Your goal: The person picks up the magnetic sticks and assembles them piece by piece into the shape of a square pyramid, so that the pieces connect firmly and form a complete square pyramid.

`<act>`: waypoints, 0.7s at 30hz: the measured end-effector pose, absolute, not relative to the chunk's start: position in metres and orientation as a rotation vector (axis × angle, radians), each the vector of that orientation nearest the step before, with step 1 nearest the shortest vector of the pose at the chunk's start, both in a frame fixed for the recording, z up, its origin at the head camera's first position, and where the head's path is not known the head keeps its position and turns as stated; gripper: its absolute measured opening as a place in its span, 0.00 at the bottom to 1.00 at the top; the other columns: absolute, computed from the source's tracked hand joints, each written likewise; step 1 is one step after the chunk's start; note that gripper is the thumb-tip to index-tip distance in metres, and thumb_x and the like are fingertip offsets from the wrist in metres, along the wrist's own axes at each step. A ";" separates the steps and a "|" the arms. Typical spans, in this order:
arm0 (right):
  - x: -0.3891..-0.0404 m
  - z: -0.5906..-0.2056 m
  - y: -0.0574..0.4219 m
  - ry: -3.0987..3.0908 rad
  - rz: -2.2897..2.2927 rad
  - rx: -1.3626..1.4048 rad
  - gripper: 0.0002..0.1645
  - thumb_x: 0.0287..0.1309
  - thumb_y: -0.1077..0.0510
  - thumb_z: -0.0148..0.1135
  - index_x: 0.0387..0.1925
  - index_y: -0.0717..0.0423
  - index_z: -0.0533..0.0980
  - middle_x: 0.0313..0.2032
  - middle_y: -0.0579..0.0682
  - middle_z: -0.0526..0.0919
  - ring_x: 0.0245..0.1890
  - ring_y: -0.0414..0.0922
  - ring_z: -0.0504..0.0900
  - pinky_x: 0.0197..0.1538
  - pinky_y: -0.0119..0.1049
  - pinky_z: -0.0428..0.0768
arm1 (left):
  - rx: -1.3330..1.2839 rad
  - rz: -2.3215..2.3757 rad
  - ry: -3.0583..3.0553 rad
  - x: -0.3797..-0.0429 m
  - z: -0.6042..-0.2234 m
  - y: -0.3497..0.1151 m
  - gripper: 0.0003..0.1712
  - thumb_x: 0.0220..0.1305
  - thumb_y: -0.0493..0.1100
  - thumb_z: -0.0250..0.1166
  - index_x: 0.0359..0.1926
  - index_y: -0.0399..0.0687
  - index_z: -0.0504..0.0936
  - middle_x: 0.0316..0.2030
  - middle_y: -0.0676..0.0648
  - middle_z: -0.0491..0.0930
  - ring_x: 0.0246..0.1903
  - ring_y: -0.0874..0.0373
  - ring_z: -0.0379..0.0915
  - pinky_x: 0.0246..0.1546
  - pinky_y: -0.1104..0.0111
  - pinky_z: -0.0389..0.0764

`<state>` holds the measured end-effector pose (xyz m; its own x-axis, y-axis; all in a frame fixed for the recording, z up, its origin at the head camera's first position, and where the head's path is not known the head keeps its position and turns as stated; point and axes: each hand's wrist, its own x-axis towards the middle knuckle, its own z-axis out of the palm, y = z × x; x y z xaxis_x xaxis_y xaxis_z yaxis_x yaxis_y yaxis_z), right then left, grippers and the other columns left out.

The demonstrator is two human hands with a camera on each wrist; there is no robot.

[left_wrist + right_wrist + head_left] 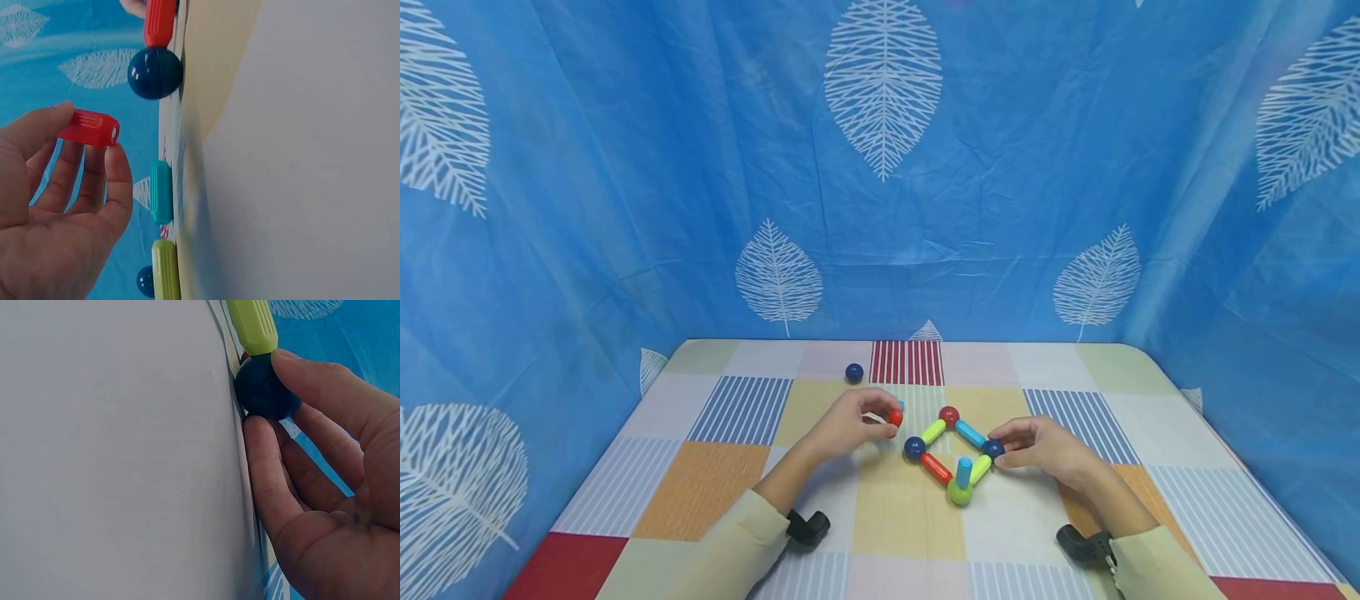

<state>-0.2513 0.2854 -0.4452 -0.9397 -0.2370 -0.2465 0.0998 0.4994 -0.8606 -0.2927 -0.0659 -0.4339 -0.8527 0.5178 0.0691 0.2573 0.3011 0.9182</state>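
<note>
My left hand (850, 423) pinches a red rod (90, 128) between thumb and fingers, raised above the table, left of a diamond of rods and balls. My right hand (1051, 450) grips the dark blue ball (265, 387) at the diamond's right corner. A red ball (949, 415) forms the far corner, another dark blue ball (914, 448) the left, and a green ball (959, 492) the near one. A light blue rod (964, 472) stands up from the green ball. Red, light blue and yellow-green rods make the sides.
A loose dark blue ball (853, 372) lies beyond my left hand. In the left wrist view, a light blue rod (161, 192) and a yellow-green rod (166, 269) lie on the table. The patchwork cloth (910, 533) covers the table; a blue curtain (985, 200) hangs behind.
</note>
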 end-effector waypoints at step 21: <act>-0.249 -0.443 0.284 2.402 -1.430 -0.134 0.26 0.51 0.58 0.80 0.52 0.58 0.84 0.50 0.53 0.86 0.47 0.47 0.81 0.50 0.35 0.81 | 0.721 1.582 2.232 -0.290 -0.440 -0.040 0.12 0.62 0.35 0.73 0.45 0.49 0.86 0.44 0.53 0.85 0.49 0.58 0.81 0.54 0.63 0.84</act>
<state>-0.2494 0.2840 -0.4431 -0.9374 -0.2512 -0.2412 0.0922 0.4888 -0.8675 -0.2900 -0.0401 -0.4403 -0.8248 0.5643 0.0357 0.2205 0.2628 0.9393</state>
